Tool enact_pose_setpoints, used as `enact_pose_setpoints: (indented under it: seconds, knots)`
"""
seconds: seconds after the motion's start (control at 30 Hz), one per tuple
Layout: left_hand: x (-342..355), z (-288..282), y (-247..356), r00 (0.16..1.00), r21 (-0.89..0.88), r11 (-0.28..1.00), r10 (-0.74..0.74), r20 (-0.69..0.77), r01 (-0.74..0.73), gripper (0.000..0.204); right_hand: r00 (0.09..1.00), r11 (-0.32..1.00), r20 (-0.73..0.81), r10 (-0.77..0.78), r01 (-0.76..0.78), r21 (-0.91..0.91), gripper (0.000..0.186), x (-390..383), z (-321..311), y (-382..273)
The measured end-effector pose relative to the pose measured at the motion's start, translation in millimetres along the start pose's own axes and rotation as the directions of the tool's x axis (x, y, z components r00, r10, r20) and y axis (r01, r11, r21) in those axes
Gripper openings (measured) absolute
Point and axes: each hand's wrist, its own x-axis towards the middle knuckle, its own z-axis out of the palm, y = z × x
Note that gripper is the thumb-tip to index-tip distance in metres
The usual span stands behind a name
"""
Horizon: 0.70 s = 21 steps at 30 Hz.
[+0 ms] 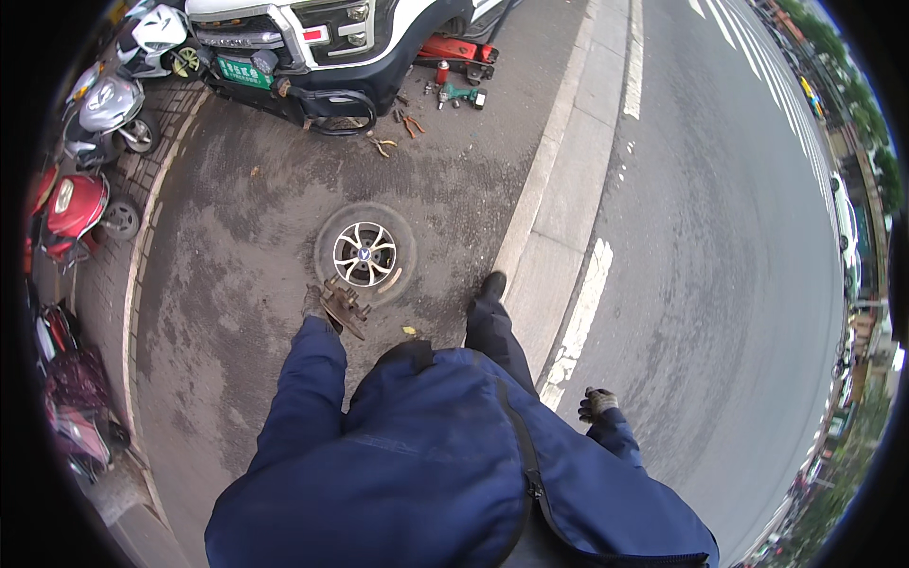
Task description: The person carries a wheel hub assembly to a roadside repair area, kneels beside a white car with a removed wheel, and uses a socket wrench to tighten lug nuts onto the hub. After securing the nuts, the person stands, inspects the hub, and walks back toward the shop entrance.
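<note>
My left hand (315,308), gloved, is closed on a rusty metal hub part (343,306) with protruding studs, over the lower-left edge of a wheel (330,237) lying flat on the pavement. The wheel has a silver-and-black spoked rim. My right hand (597,404), in a grey glove, hangs at my right side over the road, fingers loosely bent and apart, with nothing visible in it. My dark-trousered leg and black shoe (489,289) are right of the wheel.
A white vehicle (322,33) stands ahead, with a red jack (454,52), red cylinder (442,74), green power tool (462,97) and pliers (411,124) beside it. Parked scooters (76,213) line the left. A paved strip (554,189) borders the road on the right, with cars (846,237) beyond.
</note>
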Motion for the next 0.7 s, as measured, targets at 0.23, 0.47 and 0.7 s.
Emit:
enact_pose_setpoints:
  seconds: [0.23, 0.47, 0.7]
  knots:
    - [79, 134, -26, 0.975, -0.239, 0.951, 0.160, -0.156, -0.195, 0.067, 0.957, 0.919, 0.004, -0.291, 0.281, -0.276, 0.027, 98, -4, -373]
    - [127, 234, -64, 0.924, -0.452, 0.813, 0.260, -0.279, -0.366, 0.055, 0.650, 0.532, 0.451, -0.612, 0.760, -0.373, 0.032, 59, 110, -733]
    - [221, 340, -61, 0.860, -0.517, 0.688, 0.418, -0.292, -0.510, 0.055, 0.625, 0.302, 0.581, -0.521, 0.772, -0.560, 0.044, 88, 221, -918]
